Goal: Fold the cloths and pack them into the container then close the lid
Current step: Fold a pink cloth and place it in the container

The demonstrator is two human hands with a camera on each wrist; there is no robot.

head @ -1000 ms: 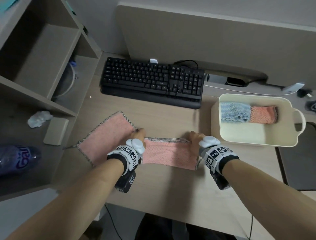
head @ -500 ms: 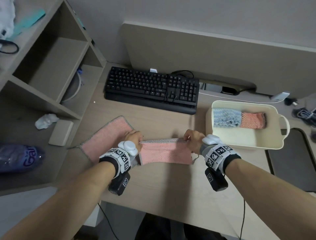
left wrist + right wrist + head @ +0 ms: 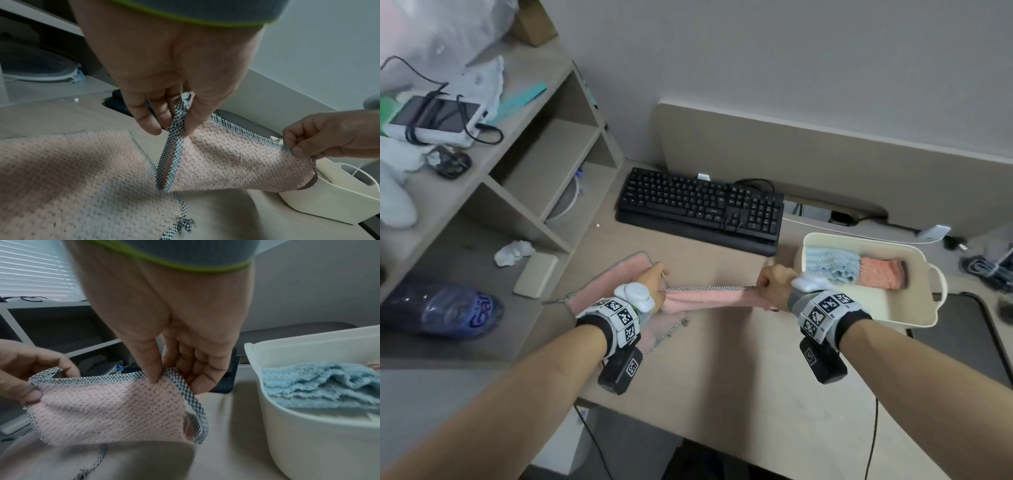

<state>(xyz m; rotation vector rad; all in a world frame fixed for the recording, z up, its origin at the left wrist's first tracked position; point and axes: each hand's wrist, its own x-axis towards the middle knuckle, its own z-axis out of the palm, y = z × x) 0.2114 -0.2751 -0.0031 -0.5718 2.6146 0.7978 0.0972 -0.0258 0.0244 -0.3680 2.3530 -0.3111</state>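
Note:
A pink cloth [image 3: 709,298] with a black-and-white checked hem is stretched between both hands, lifted off the desk. My left hand [image 3: 654,284] pinches its checked edge [image 3: 180,116] between thumb and fingers. My right hand [image 3: 774,282] pinches the opposite corner [image 3: 164,378]. Part of the pink cloth [image 3: 72,170] still lies flat on the desk to the left. The cream container [image 3: 893,315] with a handle stands just right of my right hand. Inside it lie a folded blue cloth [image 3: 832,265] and a folded orange cloth [image 3: 881,272]. No lid is in view.
A black keyboard [image 3: 700,209] lies behind the cloth. Shelving [image 3: 544,192] stands on the left with a crumpled tissue [image 3: 512,251], a beige block [image 3: 536,274] and a blue bottle [image 3: 441,311]. A dark mat [image 3: 962,335] and cables [image 3: 986,267] are at the right.
Both hands have lifted the folded part of the pink cloth off the desk and pulled it taut between them. The head view has tilted upward.

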